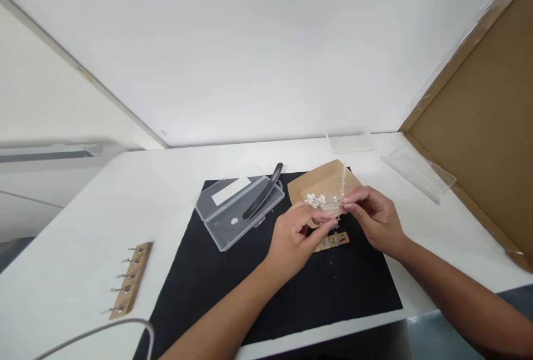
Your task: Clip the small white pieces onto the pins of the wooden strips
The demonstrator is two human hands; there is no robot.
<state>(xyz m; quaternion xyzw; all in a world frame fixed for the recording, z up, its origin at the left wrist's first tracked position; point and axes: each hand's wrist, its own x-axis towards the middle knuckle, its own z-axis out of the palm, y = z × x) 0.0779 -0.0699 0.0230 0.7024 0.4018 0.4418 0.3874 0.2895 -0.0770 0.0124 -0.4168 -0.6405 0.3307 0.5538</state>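
Both my hands meet over a black mat (233,288). My left hand (291,240) and my right hand (375,218) each pinch a small clear plastic strip (335,204) with white teeth along its edge. Just behind it lies a brown cardboard piece (322,179) carrying a heap of small white plastic parts (315,200). Under my fingers a small wooden strip with metal pins (333,240) rests on the mat.
An open clear plastic case (233,207) with a dark curved tool (264,193) across it lies left of my hands. A second wooden strip with several metal pins (127,279) sits on the white table at left. Clear lids (416,168) and a cardboard sheet (483,121) stand at right.
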